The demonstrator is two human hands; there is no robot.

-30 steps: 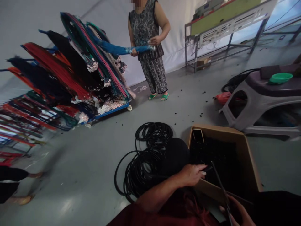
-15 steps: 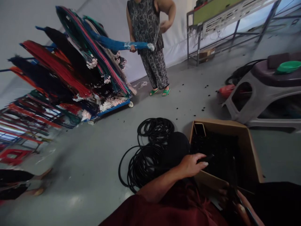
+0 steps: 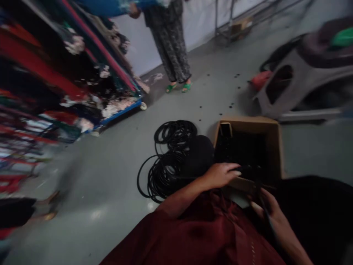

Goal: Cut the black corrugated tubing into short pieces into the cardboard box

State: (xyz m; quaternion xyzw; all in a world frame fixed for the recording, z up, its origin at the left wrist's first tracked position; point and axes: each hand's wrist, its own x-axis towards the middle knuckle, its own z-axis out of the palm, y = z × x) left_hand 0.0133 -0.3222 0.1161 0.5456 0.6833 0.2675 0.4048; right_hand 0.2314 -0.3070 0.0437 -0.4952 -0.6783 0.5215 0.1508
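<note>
My left hand [image 3: 220, 175] reaches over the near left edge of a cardboard box [image 3: 278, 147]. Pinched between its thumb and fingers is a short black piece [image 3: 235, 169], perhaps tubing; its far end is lost against the dark box. At the box's near side, my right hand [image 3: 268, 208] is wrapped round a dark hand tool [image 3: 267, 209] with long handles, which looks like pliers or cutters. Its jaws are blurred and hard to make out. Dark contents fill the box, too dim to name, and a phone-like dark rectangle [image 3: 226, 129] rests in its far left corner.
Coils of black tubing [image 3: 162, 173] lie on the floor left of the box. Beyond stands a grey plastic stool [image 3: 298, 84]. A wheeled rack [image 3: 121, 114] carries bundled wires at the left. Another person [image 3: 172, 44] stands behind it, and someone's legs [image 3: 19, 213] show far left.
The view has tilted down and blurred, so the surroundings sit higher and the standing person's upper body is out of frame. Both hands keep their holds; my right hand shows more clearly.
</note>
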